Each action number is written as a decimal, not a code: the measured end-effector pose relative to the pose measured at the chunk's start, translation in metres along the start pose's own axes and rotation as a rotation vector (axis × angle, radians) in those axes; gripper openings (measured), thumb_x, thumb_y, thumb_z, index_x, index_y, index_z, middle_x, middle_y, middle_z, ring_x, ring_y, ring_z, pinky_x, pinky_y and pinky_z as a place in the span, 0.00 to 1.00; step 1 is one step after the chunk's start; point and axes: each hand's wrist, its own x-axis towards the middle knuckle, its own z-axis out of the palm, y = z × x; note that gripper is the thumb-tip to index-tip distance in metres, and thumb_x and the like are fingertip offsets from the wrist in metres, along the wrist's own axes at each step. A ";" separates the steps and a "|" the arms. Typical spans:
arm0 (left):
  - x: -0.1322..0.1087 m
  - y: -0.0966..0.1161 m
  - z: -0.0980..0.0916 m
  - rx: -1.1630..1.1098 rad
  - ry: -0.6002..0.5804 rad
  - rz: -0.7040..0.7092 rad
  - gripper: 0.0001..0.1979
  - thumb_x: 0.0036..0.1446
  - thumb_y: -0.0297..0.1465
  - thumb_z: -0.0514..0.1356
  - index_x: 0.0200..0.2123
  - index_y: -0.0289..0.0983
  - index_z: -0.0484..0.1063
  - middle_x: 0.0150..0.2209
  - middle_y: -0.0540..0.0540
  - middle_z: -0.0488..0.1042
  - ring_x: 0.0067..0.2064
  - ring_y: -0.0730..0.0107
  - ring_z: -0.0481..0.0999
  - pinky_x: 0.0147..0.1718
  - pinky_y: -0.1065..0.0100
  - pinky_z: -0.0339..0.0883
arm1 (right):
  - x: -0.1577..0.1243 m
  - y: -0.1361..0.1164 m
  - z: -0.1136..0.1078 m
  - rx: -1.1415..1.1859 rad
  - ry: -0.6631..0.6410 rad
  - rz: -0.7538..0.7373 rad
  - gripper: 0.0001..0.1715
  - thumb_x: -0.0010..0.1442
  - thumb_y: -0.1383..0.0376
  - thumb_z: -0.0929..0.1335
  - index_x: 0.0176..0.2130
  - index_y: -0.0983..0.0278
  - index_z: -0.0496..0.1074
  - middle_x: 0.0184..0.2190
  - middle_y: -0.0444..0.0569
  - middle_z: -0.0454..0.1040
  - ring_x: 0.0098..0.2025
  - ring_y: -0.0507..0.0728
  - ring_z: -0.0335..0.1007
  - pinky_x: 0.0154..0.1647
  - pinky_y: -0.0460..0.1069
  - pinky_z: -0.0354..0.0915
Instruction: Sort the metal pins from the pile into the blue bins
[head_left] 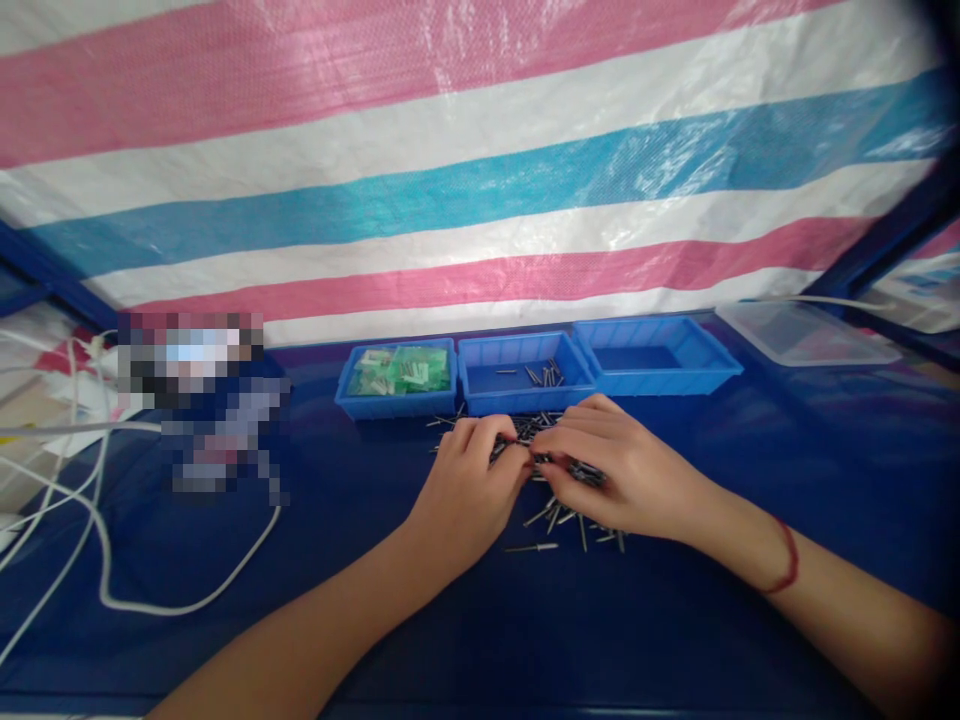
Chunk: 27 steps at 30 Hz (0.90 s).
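Note:
A loose pile of slim metal pins [555, 515], which look like blind rivets, lies on the blue tabletop under and between my hands. My left hand [476, 480] is closed at the left side of the pile, its fingers curled around some of the pins. Touching its fingertips, my right hand [622, 460] is closed around a small bunch of the same pins, whose ends show below the fingers. A single pin [530, 548] lies apart, nearer to me. The curled fingers hide part of the pile.
Behind the pile, three blue bins stand in a row: the left bin [397, 405] has green packets [409, 370], the middle bin [517, 395] a few pins, the right bin [667, 380] nothing visible. A clear plastic lid [806, 335] lies far right. White cables [105, 560] run across the left.

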 end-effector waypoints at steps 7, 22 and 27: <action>0.002 -0.005 -0.008 -0.232 0.050 -0.032 0.09 0.65 0.30 0.50 0.41 0.37 0.70 0.40 0.45 0.75 0.43 0.66 0.72 0.43 0.63 0.62 | 0.001 -0.001 0.003 -0.003 0.024 0.031 0.07 0.62 0.68 0.64 0.37 0.63 0.72 0.28 0.46 0.74 0.32 0.53 0.69 0.39 0.51 0.57; 0.002 -0.004 -0.011 -0.589 0.170 -0.168 0.05 0.61 0.31 0.58 0.37 0.37 0.70 0.37 0.47 0.75 0.38 0.70 0.73 0.40 0.70 0.66 | 0.003 -0.011 0.009 0.263 0.065 0.260 0.06 0.62 0.65 0.64 0.38 0.62 0.71 0.33 0.47 0.75 0.32 0.54 0.70 0.36 0.50 0.62; 0.003 -0.004 -0.012 -0.579 0.181 -0.116 0.04 0.61 0.30 0.57 0.38 0.37 0.70 0.38 0.46 0.74 0.40 0.70 0.73 0.41 0.70 0.65 | 0.004 -0.011 0.009 0.445 -0.008 0.380 0.11 0.63 0.60 0.63 0.36 0.62 0.73 0.29 0.46 0.73 0.30 0.53 0.67 0.30 0.47 0.62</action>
